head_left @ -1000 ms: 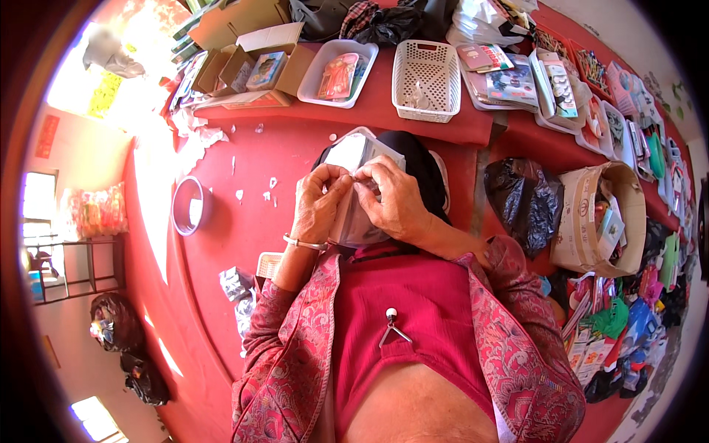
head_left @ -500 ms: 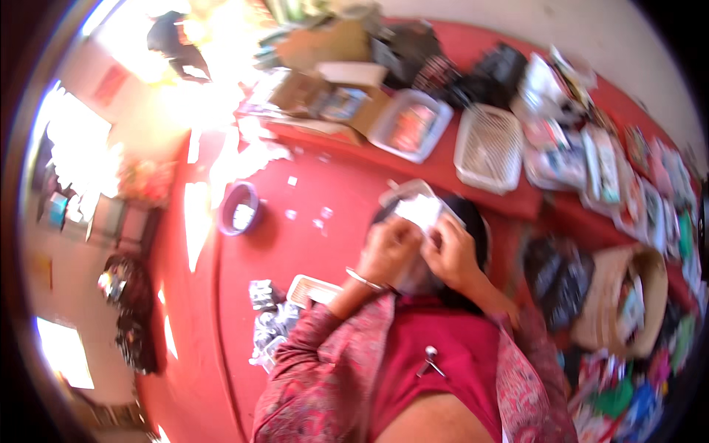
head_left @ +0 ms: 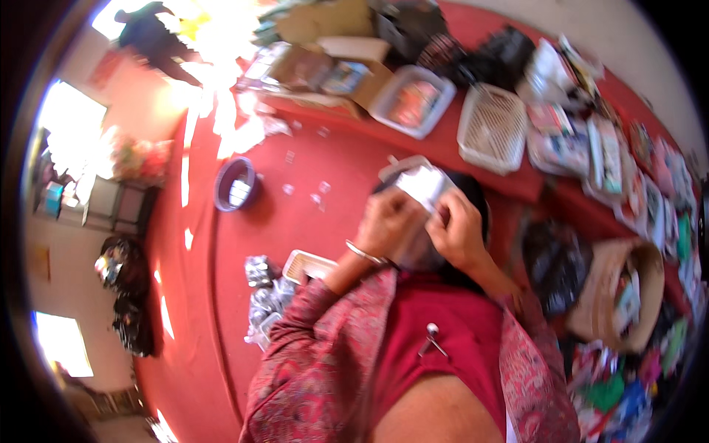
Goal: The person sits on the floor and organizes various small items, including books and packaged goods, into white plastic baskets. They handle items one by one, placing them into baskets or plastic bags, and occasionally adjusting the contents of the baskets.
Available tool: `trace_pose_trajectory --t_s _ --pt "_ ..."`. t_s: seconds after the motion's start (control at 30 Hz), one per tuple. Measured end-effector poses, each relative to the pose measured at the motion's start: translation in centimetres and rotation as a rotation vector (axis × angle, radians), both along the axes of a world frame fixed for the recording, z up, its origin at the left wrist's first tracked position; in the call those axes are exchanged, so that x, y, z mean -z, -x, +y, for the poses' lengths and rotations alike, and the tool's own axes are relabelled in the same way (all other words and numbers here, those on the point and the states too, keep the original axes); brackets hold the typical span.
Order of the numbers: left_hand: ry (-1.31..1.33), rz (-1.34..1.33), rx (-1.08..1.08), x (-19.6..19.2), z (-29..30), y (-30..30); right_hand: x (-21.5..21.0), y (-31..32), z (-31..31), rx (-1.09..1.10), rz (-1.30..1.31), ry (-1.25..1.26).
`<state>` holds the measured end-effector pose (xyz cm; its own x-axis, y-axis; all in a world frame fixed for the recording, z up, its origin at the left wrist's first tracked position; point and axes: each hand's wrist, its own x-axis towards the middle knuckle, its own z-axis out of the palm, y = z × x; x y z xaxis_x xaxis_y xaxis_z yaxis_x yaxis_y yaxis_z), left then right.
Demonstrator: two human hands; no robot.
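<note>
Both hands are together over my lap, closed at the edges of a small white packet, perhaps paper or plastic; glare hides its detail. My left hand [head_left: 385,223], with a bangle [head_left: 364,253] at its wrist, pinches the near left side of the white packet [head_left: 422,184]. On its right edge, my right hand [head_left: 456,227] has thumb and fingers pressed together. A pale tray [head_left: 399,166] shows partly behind the packet, mostly hidden by my hands.
A purple tub [head_left: 236,184] with white pieces stands on the red floor, near small scattered scraps. Silvery packets [head_left: 266,303] and a small basket [head_left: 308,264] lie by my left arm. A red ledge holds a white basket [head_left: 492,127]; a cardboard box [head_left: 620,295] stands right.
The view has shifted slightly, so the surroundings sit higher. The white packet looks a bit flatter and squarer between my hands, which keep their grip. A dark figure at far left has moved.
</note>
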<state>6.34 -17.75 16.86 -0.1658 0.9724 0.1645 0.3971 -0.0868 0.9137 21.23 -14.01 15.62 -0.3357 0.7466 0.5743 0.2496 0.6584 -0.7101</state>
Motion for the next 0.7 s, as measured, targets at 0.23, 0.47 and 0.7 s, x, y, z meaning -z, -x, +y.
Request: trace_pose_trajectory --t_s 0.23,0.47,0.7 --pt "0.141 -0.249 0.004 1.6 -0.1 0.5 0.4 -1.1 -0.7 -0.065 0.133 0.404" --pt "0.176 -0.31 0.027 1.4 0.0 0.7 0.4 -0.7 -1.0 -0.017 0.09 0.145" --pt "0.154 -0.26 0.021 1.3 0.0 0.6 -0.1 -0.6 -1.2 0.09 0.067 0.147"
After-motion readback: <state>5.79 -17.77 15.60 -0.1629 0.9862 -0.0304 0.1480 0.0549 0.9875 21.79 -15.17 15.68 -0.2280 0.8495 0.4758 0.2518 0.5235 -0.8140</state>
